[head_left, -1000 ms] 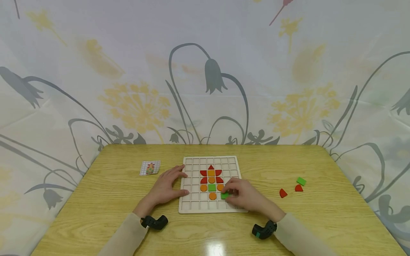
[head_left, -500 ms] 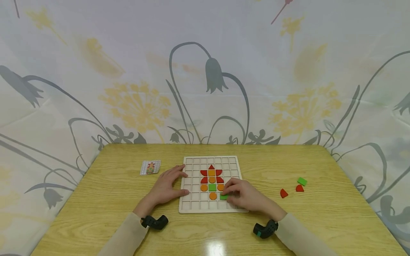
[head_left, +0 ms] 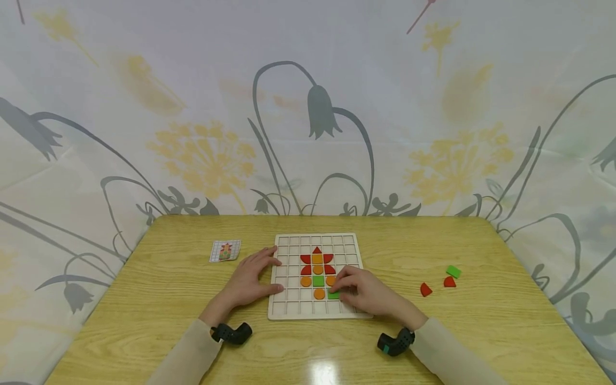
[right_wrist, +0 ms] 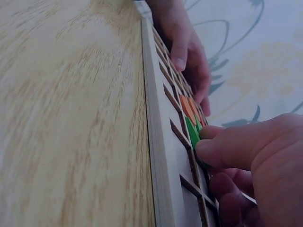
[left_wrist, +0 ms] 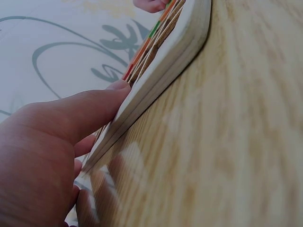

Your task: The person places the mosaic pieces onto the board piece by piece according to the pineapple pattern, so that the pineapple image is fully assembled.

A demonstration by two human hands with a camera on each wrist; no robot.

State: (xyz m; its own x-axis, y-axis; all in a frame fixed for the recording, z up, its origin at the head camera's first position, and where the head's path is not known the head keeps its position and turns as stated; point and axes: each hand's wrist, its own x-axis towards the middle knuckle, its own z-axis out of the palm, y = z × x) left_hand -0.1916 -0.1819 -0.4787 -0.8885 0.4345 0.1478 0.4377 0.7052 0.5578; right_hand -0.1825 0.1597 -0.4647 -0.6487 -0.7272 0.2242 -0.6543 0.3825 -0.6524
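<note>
A pale wooden grid board (head_left: 289, 310) lies on the table with colored tiles forming a figure in its cells. My right hand (head_left: 364, 290) pinches a green square tile (head_left: 333, 295) at a cell right of the lowest orange round tile (head_left: 319, 294). In the right wrist view the thumb and a fingertip meet at the edge of this green tile (right_wrist: 192, 132), which stands partly raised from the grid. My left hand (head_left: 247, 280) rests at the board's left edge, fingers spread. Its thumb (left_wrist: 106, 101) touches the rim in the left wrist view.
Two red quarter-round tiles (head_left: 425, 290) and a green tile (head_left: 453, 271) lie on the table right of the board. A small printed card (head_left: 225, 251) with a gridded picture lies at the left. Behind the table hangs a flower-patterned cloth (head_left: 308, 176).
My right hand has shifted the green tile slightly left, toward the lowest orange round tile. The left hand stays in place at the board's edge.
</note>
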